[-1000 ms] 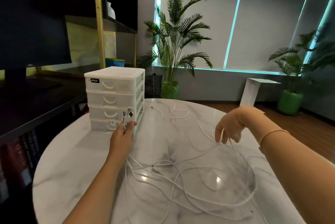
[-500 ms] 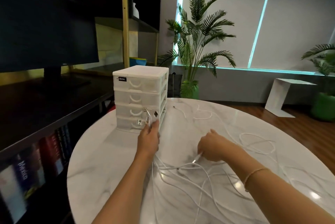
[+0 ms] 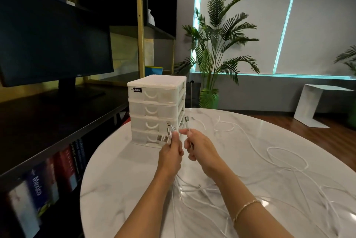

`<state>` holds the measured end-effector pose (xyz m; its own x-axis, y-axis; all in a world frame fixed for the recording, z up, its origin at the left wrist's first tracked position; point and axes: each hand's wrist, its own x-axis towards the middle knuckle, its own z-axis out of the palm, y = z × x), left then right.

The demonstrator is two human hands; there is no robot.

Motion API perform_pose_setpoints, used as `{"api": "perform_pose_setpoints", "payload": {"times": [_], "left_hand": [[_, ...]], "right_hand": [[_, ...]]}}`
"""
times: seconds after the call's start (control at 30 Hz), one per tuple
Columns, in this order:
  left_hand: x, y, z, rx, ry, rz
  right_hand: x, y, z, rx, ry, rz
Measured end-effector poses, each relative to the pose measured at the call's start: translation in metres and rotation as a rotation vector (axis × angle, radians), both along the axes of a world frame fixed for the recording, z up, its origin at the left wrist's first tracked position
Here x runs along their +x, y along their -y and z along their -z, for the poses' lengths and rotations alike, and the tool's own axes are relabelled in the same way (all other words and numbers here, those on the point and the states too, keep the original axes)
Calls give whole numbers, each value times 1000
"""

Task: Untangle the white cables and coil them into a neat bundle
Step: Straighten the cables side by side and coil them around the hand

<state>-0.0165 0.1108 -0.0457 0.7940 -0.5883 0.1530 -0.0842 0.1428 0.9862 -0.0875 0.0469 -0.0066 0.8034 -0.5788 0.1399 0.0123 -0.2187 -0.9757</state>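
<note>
Her left hand (image 3: 170, 154) pinches several metal plug ends (image 3: 168, 132) together, likely so the ends stay sorted; her right hand (image 3: 200, 148) pinches another plug's thin white cable (image 3: 187, 125) just beside them. The remaining loose white cables (image 3: 285, 162) sprawl tangled across the round marble-patterned table (image 3: 119, 180), near the white plastic drawer unit (image 3: 154, 110).

Your drawer unit (image 3: 157, 110) stands on the table (image 3: 119, 176), behind your hands. The cables (image 3: 285, 162) lie right of it. The monitor (image 3: 52, 45) sits left.

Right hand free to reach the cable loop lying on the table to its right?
Probably not yet: the right hand is pinching a cable end. The path to the loop looks unobstructed.
</note>
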Motion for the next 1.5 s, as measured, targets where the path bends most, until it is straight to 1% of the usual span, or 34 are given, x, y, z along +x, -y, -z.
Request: {"api": "perform_pose_setpoints", "payload": {"times": [0.13, 0.27, 0.37, 0.5, 0.67, 0.73, 0.8, 0.9, 1.03, 1.1, 1.13, 1.2, 1.27, 1.33, 1.37, 1.43, 1.5], "left_hand": [[4, 4, -1, 6, -11, 65], [6, 7, 0, 20, -17, 160], [8, 9, 5, 91, 45, 191], [4, 9, 8, 155, 29, 240], [6, 12, 13, 141, 43, 270], [5, 13, 12, 102, 44, 277], [4, 14, 12, 20, -1, 274], [-2, 15, 9, -65, -37, 290], [5, 17, 11, -79, -102, 279], [7, 15, 8, -49, -90, 279], [7, 14, 6, -60, -94, 263], [4, 12, -1, -137, -173, 218], [4, 11, -7, -259, -273, 111], [7, 11, -7, -374, -312, -34], [9, 9, -7, -385, -275, -109], [9, 6, -8, -340, -167, -199], [8, 6, -8, -320, -150, -193]], "right_hand": [[8, -1, 6, -92, 55, 15], [8, 1, 11, -214, 17, 27], [9, 2, 15, -243, -8, 21], [9, 0, 20, -265, -7, 36], [8, -3, 26, -405, -40, 175], [9, -4, 28, -356, -62, 183], [10, -6, 29, -313, -70, 179], [10, -4, 29, -301, -77, 188], [9, -5, 30, -310, -93, 174], [9, -9, 28, -278, -84, 164], [9, -9, 28, -268, -81, 154], [8, -9, 25, -272, -74, 139], [7, -9, 24, -296, -79, 125], [7, -9, 26, -329, -109, 102], [7, -10, 27, -340, -123, 90], [8, -11, 28, -348, -141, 65], [9, -11, 29, -327, -140, 53]]}}
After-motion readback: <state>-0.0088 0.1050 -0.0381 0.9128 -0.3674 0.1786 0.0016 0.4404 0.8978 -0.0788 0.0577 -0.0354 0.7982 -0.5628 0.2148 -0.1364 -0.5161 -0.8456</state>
